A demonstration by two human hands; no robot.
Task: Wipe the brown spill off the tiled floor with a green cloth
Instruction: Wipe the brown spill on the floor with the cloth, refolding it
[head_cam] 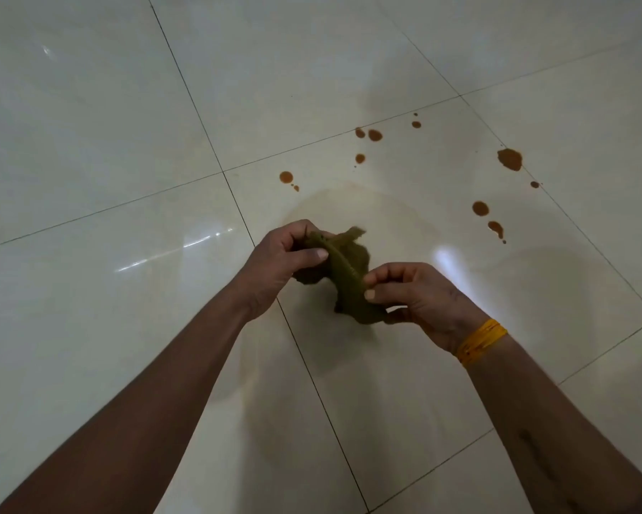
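**Cloth held between both hands, brown drops not yet wiped**

Both hands hold the green cloth [343,272] up above the tiled floor [108,124], near the middle of the view. The left hand [278,263] grips the cloth's upper end, fingers curled round it and the thumb laid across the fabric. The right hand [419,298], which wears a yellow band [481,341] at the wrist, pinches the lower end between thumb and fingertips. The cloth runs as a bunched, twisted strip from the left hand at about 10 o'clock down to the right hand at about 4 o'clock, with loose folds hanging off both sides.

The step in hand looks like readying the cloth, refolding or bunching it to present a usable face, rather than wiping; the cloth appears to hang clear of the floor, though contact at its lowest fold cannot be ruled out.

The brown spill [509,159] lies as scattered drops beyond the hands. From the cloth, a small cluster sits at 11 to 12 o'clock, more drops at 12 to 1 o'clock, the largest blot at about 2 o'clock, and two drops at about 3 o'clock, nearest the right hand. A faint damp-looking sheen marks the tile just beyond the cloth.

The next move probably calls for gathering the cloth into one hand, pressing it flat on the floor and sweeping outward through the drops, nearest first, without smearing them across the grout lines.
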